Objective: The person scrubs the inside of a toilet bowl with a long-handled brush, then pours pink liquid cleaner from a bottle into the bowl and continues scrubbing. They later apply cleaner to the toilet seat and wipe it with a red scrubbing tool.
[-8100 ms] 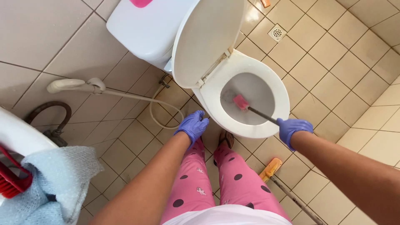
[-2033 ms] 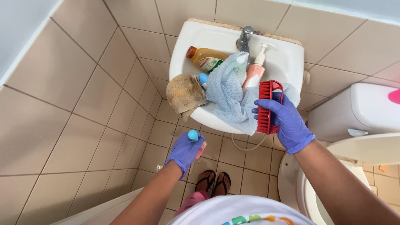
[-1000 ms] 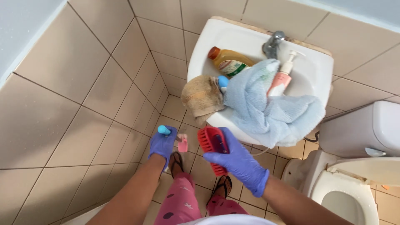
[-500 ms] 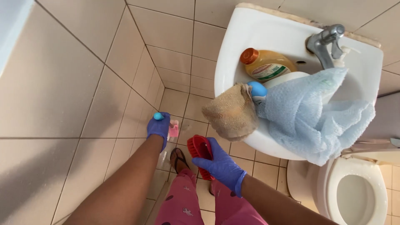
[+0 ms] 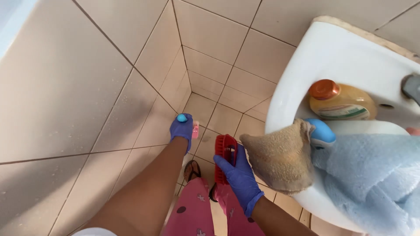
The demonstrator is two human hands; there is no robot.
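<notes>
Head view, looking down into a tiled corner beside a washbasin.

Left hand: in a purple glove, low near the floor tiles, fingers curled fully shut around the handle of a small brush; blue handle end above the fist, pink head just to the right of the knuckles, near the floor. Contact between head and tile: cannot tell.

Right hand: in a purple glove, closed on a red scrubbing brush. Fingers wrapped over the lower part of the brush body, thumb side hidden behind it; grip firm, no gap visible between fingers and plastic. Brush upright, long axis roughly vertical, above the feet and just left of the basin edge, well apart from the small brush.

Washbasin: white, wall-mounted, at right. Inside: amber bottle with an orange cap, lying on its side; blue-capped white container below it. Tan cloth draped over the front rim, hanging down close to the right hand but not touching it. Light blue towel heaped over the basin's right part. Part of a metal tap at the frame edge.

Below: pink patterned trousers and a sandalled foot on the tiles.
</notes>
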